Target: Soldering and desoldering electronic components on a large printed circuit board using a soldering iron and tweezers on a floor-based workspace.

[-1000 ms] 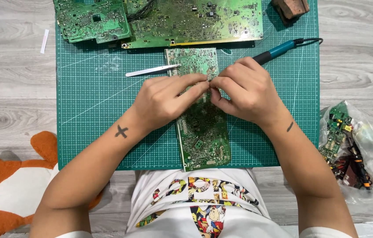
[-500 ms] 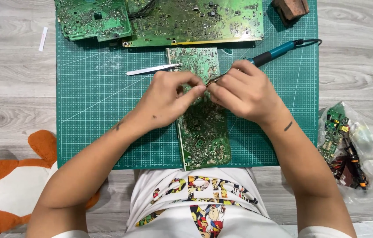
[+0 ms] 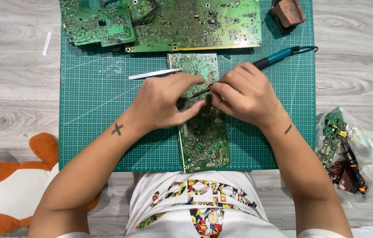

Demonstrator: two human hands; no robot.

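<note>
Two hands meet over the narrow green circuit board (image 3: 204, 132) that lies in front of you on the green cutting mat (image 3: 94, 110). The board's long axis runs straight away from your body, near end at the mat's front edge, far end almost touching the large circuit board (image 3: 195, 22) across the top of the mat.

Your left hand (image 3: 166, 99) rests on the board's left half, fingers loosely spread and curled down onto it, pinning it rather than gripping anything. Your right hand (image 3: 246, 94) is closed in a pencil grip around the teal-handled soldering iron (image 3: 274, 57); its handle and cord run up and to the right, while its thin tip (image 3: 199, 91) slants down to the left and lands on the board's upper middle, just beside your left fingertips. So the working spot lies between both hands, nearer the right thumb.

Metal tweezers (image 3: 153, 74) lie on the mat just past your left hand, pointing at the board's far left corner. A smaller circuit board (image 3: 98, 24) overlaps the large one at top left, and a clear bag of parts (image 3: 349, 154) sits on the floor to your right.
</note>
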